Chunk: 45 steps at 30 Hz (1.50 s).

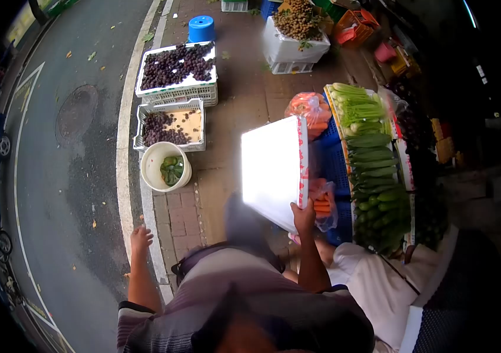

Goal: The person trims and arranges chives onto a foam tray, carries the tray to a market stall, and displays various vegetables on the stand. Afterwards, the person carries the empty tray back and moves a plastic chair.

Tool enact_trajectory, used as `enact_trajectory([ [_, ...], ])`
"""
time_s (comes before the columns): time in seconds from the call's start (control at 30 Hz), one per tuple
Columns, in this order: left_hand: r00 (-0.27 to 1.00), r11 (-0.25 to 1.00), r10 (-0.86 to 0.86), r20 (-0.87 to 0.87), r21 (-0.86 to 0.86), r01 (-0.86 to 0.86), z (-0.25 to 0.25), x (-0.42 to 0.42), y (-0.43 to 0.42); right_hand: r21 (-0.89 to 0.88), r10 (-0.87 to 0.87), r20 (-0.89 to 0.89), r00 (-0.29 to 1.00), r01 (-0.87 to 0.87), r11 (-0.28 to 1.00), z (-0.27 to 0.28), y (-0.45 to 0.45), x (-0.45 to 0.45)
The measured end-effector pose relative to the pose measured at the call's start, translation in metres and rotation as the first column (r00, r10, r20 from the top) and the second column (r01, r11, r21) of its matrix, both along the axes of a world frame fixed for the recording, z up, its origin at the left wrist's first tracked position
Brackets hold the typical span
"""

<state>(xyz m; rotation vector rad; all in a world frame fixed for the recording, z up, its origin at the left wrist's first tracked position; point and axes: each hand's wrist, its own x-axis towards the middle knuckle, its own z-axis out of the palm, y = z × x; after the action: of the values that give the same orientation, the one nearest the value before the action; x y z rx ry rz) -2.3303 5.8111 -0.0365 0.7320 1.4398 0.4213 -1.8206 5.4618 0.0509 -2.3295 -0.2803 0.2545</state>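
Observation:
My right hand (pixel 304 215) grips the lower right edge of a large white foam box (pixel 273 167) with a red pattern along its side. The box is tilted in front of my body, its bright face turned up. On the other side, my left hand (pixel 141 236) hangs over the kerb line with its fingers apart, holding nothing. Bagged carrots (pixel 323 205) lie just right of the box, beside my right hand. Another bag of carrots (pixel 309 108) is behind the box's upper edge.
Left of centre stand a cream bucket (pixel 187 170), a crate of dark fruit (pixel 200 126) and stacked grape crates (pixel 208 92). Cucumbers (pixel 374 165) and celery (pixel 356 109) fill boxes on the right. A person in pale clothing (pixel 362 270) is close at my right. A blue stool (pixel 201 28) stands farther ahead.

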Motion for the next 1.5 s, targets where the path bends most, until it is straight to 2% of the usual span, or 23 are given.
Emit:
enact_trajectory([
  [0.07, 0.96, 0.984, -0.068, -0.272, -0.178, 0.019, -0.005, 0.042, -0.023, 0.089, -0.012, 0.057, 0.998, 0.007, 0.996, -0.012, 0.042, 0.055],
  [0.17, 0.959, 0.867, -0.137, -0.247, -0.498, -0.005, 0.02, 0.1, -0.042, 0.024, -0.093, -0.021, 0.995, 0.093, 0.995, 0.004, 0.088, 0.127],
  [0.2, 0.781, 0.843, -0.529, -0.331, -0.306, 0.442, 0.011, 0.1, -0.042, 0.073, -0.108, -0.002, 0.994, 0.108, 0.992, 0.008, 0.1, 0.149],
  [0.23, 0.443, 0.565, -0.758, -0.479, -0.143, 0.812, -0.015, 0.095, -0.036, 0.122, -0.125, 0.023, 0.992, 0.121, 0.985, 0.011, 0.114, 0.169],
  [0.27, 0.048, 0.115, -0.756, -0.653, -0.061, 0.991, -0.03, 0.105, -0.022, 0.17, -0.143, 0.044, 0.989, 0.134, 0.976, 0.012, 0.127, 0.19],
  [0.37, -0.153, -0.082, -0.72, -0.677, -0.136, 0.987, -0.041, 0.174, 0.038, 0.053, -0.231, -0.023, 0.973, 0.232, 0.971, 0.018, 0.163, 0.251],
  [0.4, 0.172, 0.292, -0.837, -0.519, -0.16, 0.943, -0.044, 0.2, 0.061, 0.094, -0.235, -0.032, 0.971, 0.237, 0.967, 0.012, 0.171, 0.273],
  [0.43, 0.511, 0.606, -0.783, -0.355, -0.251, 0.755, -0.051, 0.233, 0.091, 0.109, -0.246, -0.011, 0.969, 0.245, 0.963, 0.001, 0.178, 0.294],
  [0.47, 0.791, 0.794, -0.57, -0.221, -0.396, 0.462, -0.059, 0.27, 0.124, 0.125, -0.258, 0.012, 0.966, 0.254, 0.959, -0.012, 0.186, 0.317],
  [0.5, 0.958, 0.816, -0.247, -0.147, -0.565, 0.123, -0.064, 0.305, 0.157, 0.138, -0.272, 0.033, 0.962, 0.265, 0.954, -0.019, 0.197, 0.336],
  [0.53, 0.955, 0.851, -0.272, -0.118, -0.492, 0.182, -0.071, 0.338, 0.187, 0.018, -0.322, -0.018, 0.946, 0.323, 0.946, 0.003, 0.217, 0.351],
  [0.63, 0.931, 0.882, -0.358, -0.078, -0.354, 0.309, -0.038, 0.462, 0.29, 0.305, -0.393, -0.064, 0.917, 0.393, 0.867, -0.002, 0.253, 0.404],
  [0.7, 0.937, 0.931, -0.311, -0.156, -0.246, 0.268, -0.021, 0.544, 0.351, 0.153, -0.498, -0.115, 0.859, 0.511, 0.846, 0.045, 0.289, 0.44],
  [0.73, 0.939, 0.933, -0.337, -0.069, -0.159, 0.323, -0.024, 0.583, 0.389, 0.13, -0.534, -0.102, 0.839, 0.544, 0.829, 0.051, 0.3, 0.462],
  [0.83, 0.907, 0.907, -0.421, 0.01, 0.016, 0.421, 0.018, 0.697, 0.46, 0.106, -0.616, -0.13, 0.777, 0.629, 0.77, 0.069, 0.317, 0.503],
  [0.97, 0.751, 0.734, -0.605, -0.265, 0.181, 0.655, 0.049, 0.859, 0.511, 0.204, -0.684, -0.172, 0.708, 0.705, 0.679, 0.054, 0.33, 0.573],
  [1.03, 0.729, 0.701, -0.681, -0.074, 0.223, 0.677, 0.041, 0.93, 0.523, 0.201, -0.701, -0.213, 0.681, 0.733, 0.65, 0.052, 0.343, 0.613],
  [1.2, 0.643, 0.632, -0.755, -0.129, 0.115, 0.766, 0.049, 1.081, 0.51, 0.152, -0.753, -0.187, 0.631, 0.776, 0.613, -0.001, 0.347, 0.73],
  [1.27, 0.724, 0.728, -0.671, -0.161, 0.047, 0.684, 0.03, 1.121, 0.514, 0.18, -0.785, -0.113, 0.609, 0.79, 0.587, -0.036, 0.339, 0.8],
  [1.37, 0.685, 0.705, -0.71, -0.167, -0.176, 0.688, 0.021, 1.124, 0.52, -0.016, -0.783, -0.227, 0.579, 0.802, 0.598, -0.021, 0.326, 0.882],
  [1.4, 0.662, 0.672, -0.738, -0.131, -0.219, 0.707, 0.025, 1.156, 0.517, -0.014, -0.794, -0.125, 0.594, 0.8, 0.6, -0.015, 0.325, 0.906],
  [1.43, 0.646, 0.716, -0.695, -0.315, -0.216, 0.664, 0.025, 1.178, 0.502, -0.057, -0.794, -0.084, 0.602, 0.793, 0.607, -0.004, 0.318, 0.923],
  [1.5, 0.6, 0.665, -0.746, -0.288, -0.275, 0.695, 0.047, 1.228, 0.478, -0.115, -0.777, -0.002, 0.63, 0.772, 0.626, 0.011, 0.311, 0.972],
])
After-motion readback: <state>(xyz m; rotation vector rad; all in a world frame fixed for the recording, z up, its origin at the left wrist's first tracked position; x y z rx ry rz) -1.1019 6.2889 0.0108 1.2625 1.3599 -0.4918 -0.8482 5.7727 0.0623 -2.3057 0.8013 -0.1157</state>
